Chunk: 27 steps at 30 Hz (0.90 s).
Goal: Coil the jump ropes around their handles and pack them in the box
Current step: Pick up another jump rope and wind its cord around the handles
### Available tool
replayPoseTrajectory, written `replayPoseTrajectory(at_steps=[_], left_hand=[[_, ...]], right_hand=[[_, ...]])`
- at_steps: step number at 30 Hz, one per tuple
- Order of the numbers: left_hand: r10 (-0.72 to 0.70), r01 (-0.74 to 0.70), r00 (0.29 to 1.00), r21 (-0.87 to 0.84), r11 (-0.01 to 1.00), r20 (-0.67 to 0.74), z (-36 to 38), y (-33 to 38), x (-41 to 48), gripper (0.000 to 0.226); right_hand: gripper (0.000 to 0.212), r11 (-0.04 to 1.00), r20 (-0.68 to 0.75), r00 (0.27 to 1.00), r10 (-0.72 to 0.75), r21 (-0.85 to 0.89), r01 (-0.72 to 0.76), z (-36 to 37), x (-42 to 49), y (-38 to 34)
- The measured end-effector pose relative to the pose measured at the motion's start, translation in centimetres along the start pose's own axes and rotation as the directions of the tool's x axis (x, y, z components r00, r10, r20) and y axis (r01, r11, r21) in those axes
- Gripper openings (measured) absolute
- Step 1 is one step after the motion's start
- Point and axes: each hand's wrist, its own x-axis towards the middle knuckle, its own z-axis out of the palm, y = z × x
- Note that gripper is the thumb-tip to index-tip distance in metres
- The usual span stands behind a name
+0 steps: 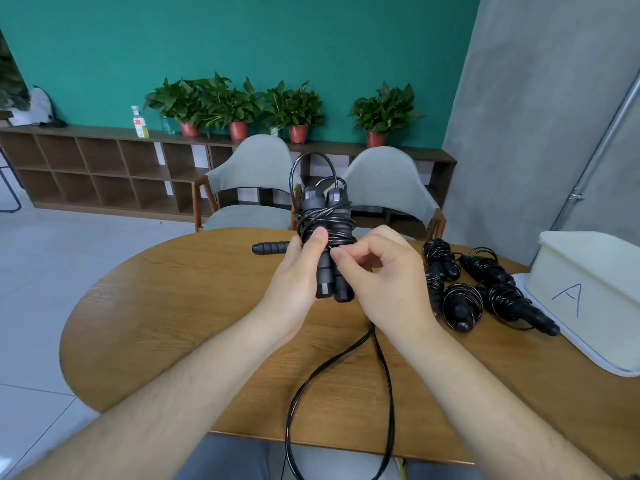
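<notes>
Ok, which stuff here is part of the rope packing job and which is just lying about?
Job: jump rope being coiled, held by left hand and right hand; coiled ropes; loose handle; white box.

Lying about: potted plants, bottle, chairs.

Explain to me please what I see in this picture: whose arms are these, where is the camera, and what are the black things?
There is no machine here. A person wears a camera on the head, so it looks down at the person's own two bare arms. The left hand holds a pair of black handles upright, with rope wound around them. The right hand pinches the rope at the handles; the loose rest hangs off the table's near edge. On the round wooden table lie finished bundles, beside a white box marked "A". One more handle lies behind the left hand.
</notes>
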Motion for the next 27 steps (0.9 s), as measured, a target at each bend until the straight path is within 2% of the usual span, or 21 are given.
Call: replayPoseTrajectory(at_steps=[3, 5, 10, 14, 18, 21, 23, 27], left_hand=[[-0.014, 0.014, 1.0, -0.011, 1.0, -0.02, 0.2, -0.2, -0.2, 0.037], [-0.011, 0.01, 0.999, -0.01, 1.0, -0.039, 0.2, -0.2, 0.0, 0.038], [0.007, -0.007, 1.0, -0.023, 1.0, -0.027, 0.3, 0.0, 0.1, 0.032], [0.006, -0.007, 0.997, -0.021, 1.0, -0.071, 0.5, -0.2, 0.1, 0.033], [-0.004, 0.0, 0.995, -0.04, 0.999, -0.102, 1.2, -0.4, 0.2, 0.016], [-0.006, 0.004, 0.994, -0.017, 1.0, -0.107, 1.8, -0.5, 0.3, 0.035], [-0.013, 0.01, 0.994, -0.034, 0.999, -0.11, 1.9, -0.8, 0.5, 0.04], [-0.024, 0.02, 0.997, -0.06, 0.998, -0.078, 1.5, -1.2, 0.8, 0.03]], right_hand=[[0.023, 0.996, -0.044, 0.998, 0.048, -0.075, -0.051, 0.3, 0.0, 0.4], [0.028, 0.994, -0.04, 0.994, 0.1, -0.047, -0.102, 0.5, -0.1, 0.5], [0.044, 0.987, 0.05, 0.999, 0.021, -0.16, -0.012, 0.7, 0.2, 0.4], [0.027, 0.967, 0.041, 0.999, 0.005, -0.254, 0.005, 0.6, 0.6, 0.6], [0.022, 0.922, 0.057, 0.996, -0.068, -0.377, 0.085, 0.9, 0.7, 1.1], [0.025, 0.896, 0.054, 0.994, -0.096, -0.43, 0.11, 0.9, 0.9, 1.3], [0.027, 0.898, 0.054, 0.995, -0.079, -0.43, 0.095, 1.1, 0.6, 1.3], [0.022, 0.948, 0.041, 0.996, -0.08, -0.304, 0.089, 0.9, 0.2, 1.5]])
